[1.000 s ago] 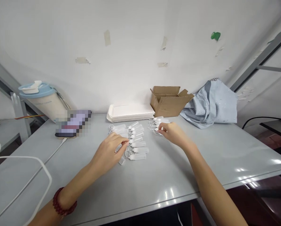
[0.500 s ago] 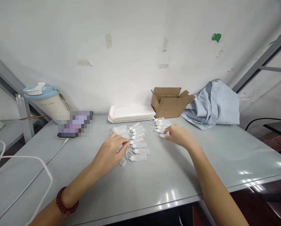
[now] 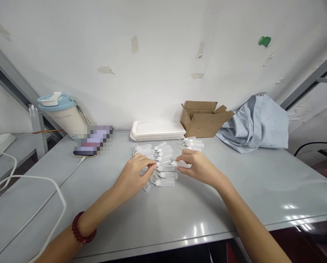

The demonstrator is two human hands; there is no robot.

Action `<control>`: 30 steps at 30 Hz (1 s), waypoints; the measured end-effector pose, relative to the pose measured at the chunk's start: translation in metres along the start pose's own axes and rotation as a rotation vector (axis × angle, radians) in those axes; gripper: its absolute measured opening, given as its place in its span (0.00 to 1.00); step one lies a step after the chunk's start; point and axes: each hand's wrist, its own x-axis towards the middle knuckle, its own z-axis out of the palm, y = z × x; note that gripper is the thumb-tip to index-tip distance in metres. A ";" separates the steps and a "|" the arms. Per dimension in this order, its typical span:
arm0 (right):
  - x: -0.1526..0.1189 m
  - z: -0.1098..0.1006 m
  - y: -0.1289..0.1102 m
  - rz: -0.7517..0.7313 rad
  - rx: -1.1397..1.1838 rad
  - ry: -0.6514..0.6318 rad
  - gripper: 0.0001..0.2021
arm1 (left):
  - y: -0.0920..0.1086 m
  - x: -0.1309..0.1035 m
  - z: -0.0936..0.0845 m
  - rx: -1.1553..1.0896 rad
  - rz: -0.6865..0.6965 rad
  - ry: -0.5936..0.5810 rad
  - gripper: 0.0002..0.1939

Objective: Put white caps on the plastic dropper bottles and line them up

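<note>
Several small translucent plastic bottles with white tips and thin white cords lie in rows on the grey table (image 3: 163,215). My left hand (image 3: 137,171) pinches the white tip of one plastic bottle (image 3: 165,163) in the middle row; its thumb and forefinger are pressed together. Between the thumb and fingers of my right hand (image 3: 199,166) is another plastic bottle (image 3: 174,164), its white tip pointing left, close to the row's right end. A smaller bottle group (image 3: 195,145) lies just beyond my right hand. My left fingers partly cover the left-hand bottles.
Behind the bottles lie a stack of white padded envelopes (image 3: 159,130) and an open cardboard box (image 3: 207,122). Light blue fabric (image 3: 259,124) is bunched at the right. On the left are a phone (image 3: 93,140) with a charging cable (image 3: 56,188) and a lidded cup (image 3: 62,113).
My right hand has moved left from the smaller group, bringing a bottle to the middle row. My left hand keeps its pinch in nearly the same place. The view has shifted slightly.
</note>
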 end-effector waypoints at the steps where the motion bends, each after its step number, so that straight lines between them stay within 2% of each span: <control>1: 0.000 0.003 -0.005 -0.035 0.023 0.017 0.07 | 0.001 0.000 0.000 -0.017 -0.025 -0.001 0.11; 7: -0.002 0.016 -0.018 -0.201 0.100 0.081 0.08 | 0.005 0.003 -0.004 -0.105 -0.111 -0.026 0.14; 14: -0.002 0.018 -0.017 -0.209 0.025 0.184 0.06 | 0.007 0.004 -0.009 -0.096 -0.163 0.082 0.09; 21: -0.003 0.019 -0.019 -0.239 -0.006 0.270 0.06 | 0.005 0.000 -0.003 -0.123 0.065 -0.012 0.11; 30: -0.001 0.022 -0.022 -0.279 -0.030 0.324 0.04 | 0.006 -0.002 0.000 -0.099 0.131 0.019 0.10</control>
